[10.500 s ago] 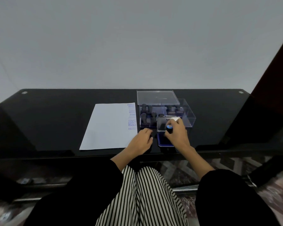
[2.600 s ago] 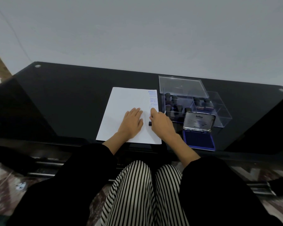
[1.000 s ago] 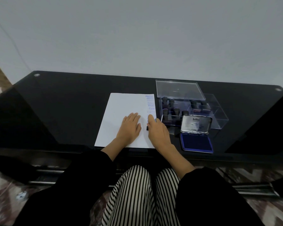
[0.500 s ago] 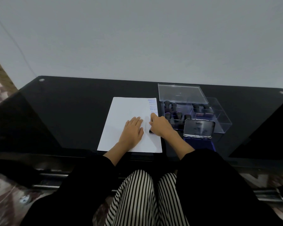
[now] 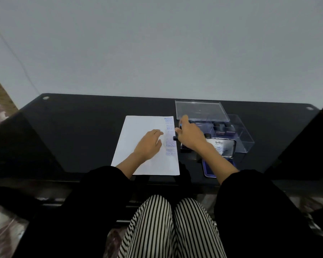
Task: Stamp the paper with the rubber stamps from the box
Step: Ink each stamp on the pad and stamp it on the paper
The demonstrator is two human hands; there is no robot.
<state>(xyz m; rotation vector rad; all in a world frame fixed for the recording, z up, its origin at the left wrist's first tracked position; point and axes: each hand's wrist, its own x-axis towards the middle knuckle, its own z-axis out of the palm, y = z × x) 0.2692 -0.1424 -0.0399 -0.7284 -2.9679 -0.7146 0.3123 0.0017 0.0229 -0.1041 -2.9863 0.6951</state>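
Our left hand (image 5: 149,144) lies flat on the paper (image 5: 144,127), grip released | our right hand (image 5: 189,135), grip pinching a rubber stamp (image 5: 176,137), has lifted off the paper's right edge toward the clear box (image 5: 241,135) on the table (image 5: 82,131) | we judge 1 more blue imprint done; this stamp likely returns to the box next.

dim, flat light; soft overall blur; wide-angle bending at edges; faint glare on glossy table (image 5: 82,131).

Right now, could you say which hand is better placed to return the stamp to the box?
Right hand: it grips the stamp beside the box; the left hand rests on the paper.
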